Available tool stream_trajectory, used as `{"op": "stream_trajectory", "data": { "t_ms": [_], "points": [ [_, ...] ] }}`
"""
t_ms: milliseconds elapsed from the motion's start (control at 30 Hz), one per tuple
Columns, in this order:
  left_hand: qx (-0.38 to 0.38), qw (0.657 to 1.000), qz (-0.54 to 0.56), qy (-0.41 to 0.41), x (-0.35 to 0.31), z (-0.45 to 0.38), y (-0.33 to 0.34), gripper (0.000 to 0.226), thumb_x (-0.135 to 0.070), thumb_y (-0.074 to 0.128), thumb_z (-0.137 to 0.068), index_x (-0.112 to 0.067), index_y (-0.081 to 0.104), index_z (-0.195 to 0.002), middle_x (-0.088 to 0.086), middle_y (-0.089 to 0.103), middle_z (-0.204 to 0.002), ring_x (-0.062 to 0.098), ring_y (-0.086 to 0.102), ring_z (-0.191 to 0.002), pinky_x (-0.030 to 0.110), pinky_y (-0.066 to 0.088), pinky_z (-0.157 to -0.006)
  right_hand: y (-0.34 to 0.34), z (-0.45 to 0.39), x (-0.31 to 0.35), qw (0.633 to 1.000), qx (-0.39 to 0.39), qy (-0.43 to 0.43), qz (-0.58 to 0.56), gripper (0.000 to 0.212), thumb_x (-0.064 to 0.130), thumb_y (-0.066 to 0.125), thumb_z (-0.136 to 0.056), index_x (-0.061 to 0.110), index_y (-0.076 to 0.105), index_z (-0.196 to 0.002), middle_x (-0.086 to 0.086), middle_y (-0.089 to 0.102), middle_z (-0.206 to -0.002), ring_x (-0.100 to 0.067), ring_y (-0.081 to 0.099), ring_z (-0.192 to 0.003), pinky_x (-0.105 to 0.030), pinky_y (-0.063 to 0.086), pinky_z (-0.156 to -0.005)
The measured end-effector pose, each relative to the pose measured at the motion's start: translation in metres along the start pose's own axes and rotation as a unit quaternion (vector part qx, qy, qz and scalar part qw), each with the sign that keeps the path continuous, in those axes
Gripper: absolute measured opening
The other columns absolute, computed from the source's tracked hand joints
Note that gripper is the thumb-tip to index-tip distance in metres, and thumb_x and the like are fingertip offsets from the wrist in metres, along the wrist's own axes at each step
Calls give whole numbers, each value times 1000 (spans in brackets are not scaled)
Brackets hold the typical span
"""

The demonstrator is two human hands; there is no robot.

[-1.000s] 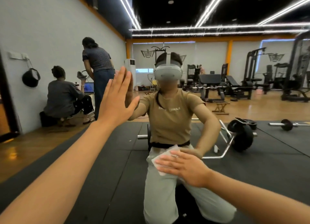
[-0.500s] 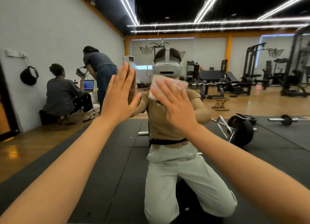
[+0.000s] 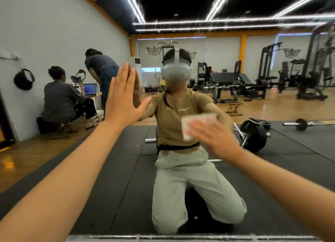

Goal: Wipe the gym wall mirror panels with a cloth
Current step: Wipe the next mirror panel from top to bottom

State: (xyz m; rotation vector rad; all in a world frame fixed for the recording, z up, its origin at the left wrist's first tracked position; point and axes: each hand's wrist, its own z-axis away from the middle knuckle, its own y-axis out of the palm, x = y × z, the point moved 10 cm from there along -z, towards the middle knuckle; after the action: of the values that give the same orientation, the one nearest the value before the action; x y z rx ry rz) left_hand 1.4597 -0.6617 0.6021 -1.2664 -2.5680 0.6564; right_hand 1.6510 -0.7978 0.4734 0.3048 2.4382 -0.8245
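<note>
- The left hand (image 3: 123, 98) is wide open, fingers straight and together, its palm flat against the mirror (image 3: 272, 178), meeting its own reflection up and to the left of the cloth.
- The right hand (image 3: 215, 138), blurred, has its fingers spread and presses the white cloth (image 3: 192, 124) onto the glass; the cloth shows above and left of the fingers.
- Reflected behind the cloth: a kneeling person (image 3: 183, 151) in a tan shirt and pale trousers on black mats.
- Right of the cloth in the reflection lies a loaded barbell (image 3: 253, 135); far left, two people (image 3: 61, 100) at a laptop (image 3: 90, 89).
</note>
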Motion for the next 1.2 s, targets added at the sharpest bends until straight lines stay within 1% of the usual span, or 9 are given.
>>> {"op": "stream_trajectory", "data": {
  "t_ms": [133, 267, 433, 600, 700, 800, 967, 1100, 1200],
  "points": [
    [-9, 1000, -7, -21, -4, 1, 2, 99, -63, 54, -91, -12, 2, -159, 4, -9, -166, 18, -11, -152, 37, -2, -124, -80, -31, -107, 968, -150, 200, -19, 61, 3, 51, -93, 14, 35, -151, -11, 28, -160, -29, 22, -149, -54, 25, -115],
    [-13, 999, -7, -35, -7, 1, 2, 103, -66, 53, -88, -10, 3, -159, 6, -10, -166, 21, -10, -152, 39, -2, -124, -73, 3, -102, 955, -186, 224, -57, 53, 11, 37, -96, 10, 38, -150, -11, 26, -160, -29, 19, -150, -55, 21, -116],
    [-5, 999, -19, -46, -7, 3, 6, 107, -71, 51, -86, -10, 1, -158, 6, -11, -166, 21, -11, -152, 43, 0, -125, 24, 137, -6, 997, 23, 66, -7, 82, 6, 39, -81, 27, 20, -158, 4, 15, -165, -20, 15, -152, -42, 10, -121],
    [-9, 998, -25, -64, -8, 3, 6, 108, -71, 53, -86, -11, -1, -158, 5, -11, -166, 21, -11, -153, 43, 0, -124, 53, 210, 15, 980, 176, -70, 59, 87, 9, 43, -76, 23, 18, -158, 5, 19, -164, -16, 16, -151, -38, 1, -124],
    [-14, 998, -11, -66, -10, 4, 7, 107, -70, 53, -86, -12, -1, -158, 4, -12, -166, 20, -12, -152, 43, -2, -124, 19, 168, -20, 992, 119, -39, 20, 83, 8, 39, -74, 24, 26, -155, 6, 11, -165, -14, 11, -152, -35, 5, -123],
    [-9, 997, -5, -73, -10, 4, 8, 108, -68, 54, -86, -13, -4, -158, 3, -14, -166, 18, -14, -152, 41, -4, -124, -29, 113, -89, 996, 18, 88, -19, 73, 8, 44, -84, 22, 29, -154, 1, 18, -164, -18, 16, -152, -39, 13, -121],
    [1, 997, -1, -78, -10, 3, 9, 109, -68, 55, -85, -15, -6, -158, 1, -17, -165, 16, -18, -151, 39, -6, -123, -102, 60, -173, 959, -144, 240, -38, 56, 10, 38, -95, 11, 37, -151, -9, 25, -161, -23, 19, -150, -36, 19, -116],
    [14, 997, -10, -79, -7, 2, 11, 109, -72, 52, -84, -17, -8, -158, -1, -18, -165, 14, -19, -150, 37, -7, -122, -84, 98, -164, 932, -157, 323, -50, 57, 14, 35, -97, 11, 32, -153, -8, 17, -163, -23, 12, -151, -34, 8, -118],
    [24, 996, -1, -90, -8, 5, 12, 106, -70, 49, -85, -18, -8, -158, 0, -18, -165, 15, -18, -151, 38, -5, -123, -33, 166, -110, 955, -66, 285, -46, 71, 12, 37, -89, 22, 20, -157, 1, 9, -166, -22, 9, -152, -35, 9, -118]
  ]
}}
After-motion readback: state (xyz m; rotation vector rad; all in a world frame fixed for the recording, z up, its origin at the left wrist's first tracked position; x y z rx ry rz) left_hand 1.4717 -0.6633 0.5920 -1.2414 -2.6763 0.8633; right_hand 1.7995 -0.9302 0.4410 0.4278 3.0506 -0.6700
